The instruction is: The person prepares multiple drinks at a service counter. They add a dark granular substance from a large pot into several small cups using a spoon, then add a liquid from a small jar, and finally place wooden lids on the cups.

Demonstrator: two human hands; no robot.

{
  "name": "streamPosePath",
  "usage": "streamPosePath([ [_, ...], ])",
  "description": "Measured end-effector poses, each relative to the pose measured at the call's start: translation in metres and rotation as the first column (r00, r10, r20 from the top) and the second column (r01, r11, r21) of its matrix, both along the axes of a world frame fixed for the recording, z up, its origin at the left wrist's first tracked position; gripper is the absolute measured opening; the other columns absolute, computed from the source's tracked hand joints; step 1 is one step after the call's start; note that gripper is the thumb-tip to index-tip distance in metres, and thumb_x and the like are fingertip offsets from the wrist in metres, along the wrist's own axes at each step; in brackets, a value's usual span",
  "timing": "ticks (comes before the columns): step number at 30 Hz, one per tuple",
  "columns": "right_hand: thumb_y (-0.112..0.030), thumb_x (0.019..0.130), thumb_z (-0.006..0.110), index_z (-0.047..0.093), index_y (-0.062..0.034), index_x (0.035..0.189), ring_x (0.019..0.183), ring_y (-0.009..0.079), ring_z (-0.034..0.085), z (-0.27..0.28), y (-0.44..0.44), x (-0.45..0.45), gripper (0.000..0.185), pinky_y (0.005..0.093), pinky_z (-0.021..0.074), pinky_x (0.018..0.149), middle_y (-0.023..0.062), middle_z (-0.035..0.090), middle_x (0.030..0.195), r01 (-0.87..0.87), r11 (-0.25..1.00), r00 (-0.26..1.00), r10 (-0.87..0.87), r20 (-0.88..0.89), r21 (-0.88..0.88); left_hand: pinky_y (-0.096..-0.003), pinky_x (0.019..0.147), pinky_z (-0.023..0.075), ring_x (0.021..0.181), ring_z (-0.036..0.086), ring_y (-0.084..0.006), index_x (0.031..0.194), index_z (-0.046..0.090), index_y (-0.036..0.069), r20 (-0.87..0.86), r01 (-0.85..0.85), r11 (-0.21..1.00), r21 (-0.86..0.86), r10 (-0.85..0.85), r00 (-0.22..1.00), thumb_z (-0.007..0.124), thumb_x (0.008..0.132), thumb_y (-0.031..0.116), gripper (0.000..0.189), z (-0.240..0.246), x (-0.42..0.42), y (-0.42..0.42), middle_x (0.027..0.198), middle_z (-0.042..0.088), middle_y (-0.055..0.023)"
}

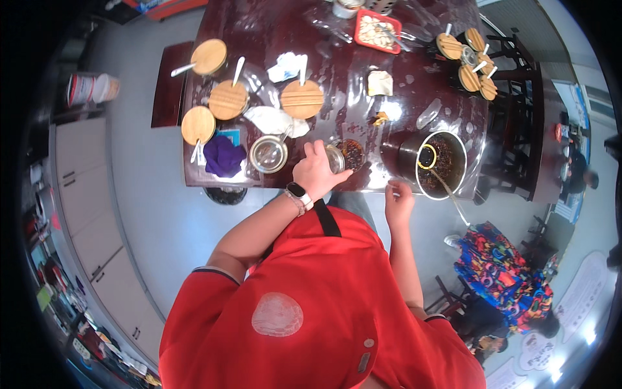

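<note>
My left hand holds a glass jar by its side, tilted on the table, with dark red, oily sauce at its right end. My right hand is at the table's front edge, fingers curled, left of a tall metal pot; whether it holds anything small cannot be told. In the pot are a dark chili-like mixture and a ladle with a yellow-rimmed bowl, its handle leaning over the front rim. To the left of my left hand stands an open glass jar with a wire clasp.
Wooden-lidded jars with white spoons stand at the left, near a white cloth and a purple cloth. A red tray of sliced pieces lies at the back; more lidded jars stand back right. A person is beyond the pot, lower right.
</note>
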State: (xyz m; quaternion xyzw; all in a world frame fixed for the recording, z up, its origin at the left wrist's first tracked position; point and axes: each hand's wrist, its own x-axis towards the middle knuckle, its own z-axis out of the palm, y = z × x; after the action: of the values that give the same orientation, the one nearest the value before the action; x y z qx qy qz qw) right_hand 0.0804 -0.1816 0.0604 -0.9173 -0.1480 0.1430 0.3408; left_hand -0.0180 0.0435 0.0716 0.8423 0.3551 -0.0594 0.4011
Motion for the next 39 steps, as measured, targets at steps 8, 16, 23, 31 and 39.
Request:
streamPosePath([
  [8,-0.004,0.085,0.063,0.065,0.0018,0.092,0.070,0.0275,0.065,0.007,-0.067,0.003,0.010,0.0352,0.0525,0.061,0.0168,0.065,0.090,-0.029,0.997,0.994,0.036,-0.103,0.069,-0.0468,0.070,0.0550,0.085,0.064,-0.0400,0.112,0.038,0.000,-0.256,0.012,0.978,0.206,0.043,0.966,0.075,0.068,0.058,0.083,0.002,0.052,-0.040,0.110,0.049,-0.0217],
  [16,-0.001,0.082,0.063,0.064,0.0006,0.090,0.073,0.0312,0.064,-0.007,-0.141,0.027,0.009,0.0389,0.0523,0.065,0.0164,0.063,0.089,-0.082,0.979,0.979,0.114,-0.168,0.187,-0.0459,0.072,0.0546,0.089,0.065,-0.0397,0.115,0.039,-0.004,-0.388,0.002,0.921,0.389,0.162,0.907,0.074,0.068,0.064,0.090,-0.007,0.068,-0.066,0.114,0.052,-0.0237],
  [23,-0.002,0.082,0.062,0.064,-0.0004,0.089,0.076,0.0333,0.064,-0.037,-0.204,0.061,0.007,0.0411,0.0519,0.067,0.0173,0.063,0.090,-0.110,0.990,0.981,0.122,-0.150,0.087,-0.0471,0.071,0.0551,0.087,0.065,-0.0410,0.115,0.040,-0.003,-0.383,0.018,0.856,0.517,0.212,0.899,0.076,0.066,0.062,0.090,-0.003,0.083,-0.087,0.112,0.053,-0.0237],
  [31,-0.006,0.082,0.064,0.063,-0.0038,0.090,0.074,0.0362,0.064,-0.061,-0.243,0.090,0.008,0.0445,0.0517,0.065,0.0172,0.063,0.085,-0.107,0.992,0.986,0.115,-0.120,0.069,-0.0460,0.071,0.0558,0.087,0.065,-0.0404,0.116,0.039,-0.003,-0.340,-0.053,0.815,0.577,0.298,0.892,0.079,0.063,0.060,0.092,-0.015,0.091,-0.098,0.112,0.053,-0.0247],
  [39,-0.006,0.082,0.063,0.061,-0.0029,0.092,0.078,0.0403,0.061,-0.069,-0.267,0.130,0.010,0.0466,0.0505,0.066,0.0176,0.061,0.091,-0.230,0.973,0.973,0.230,-0.021,0.005,-0.0456,0.077,0.0551,0.093,0.064,-0.0399,0.132,0.037,0.001,-0.399,-0.040,0.854,0.519,0.283,0.872,0.080,0.062,0.057,0.100,-0.015,0.089,-0.092,0.118,0.051,-0.0228],
])
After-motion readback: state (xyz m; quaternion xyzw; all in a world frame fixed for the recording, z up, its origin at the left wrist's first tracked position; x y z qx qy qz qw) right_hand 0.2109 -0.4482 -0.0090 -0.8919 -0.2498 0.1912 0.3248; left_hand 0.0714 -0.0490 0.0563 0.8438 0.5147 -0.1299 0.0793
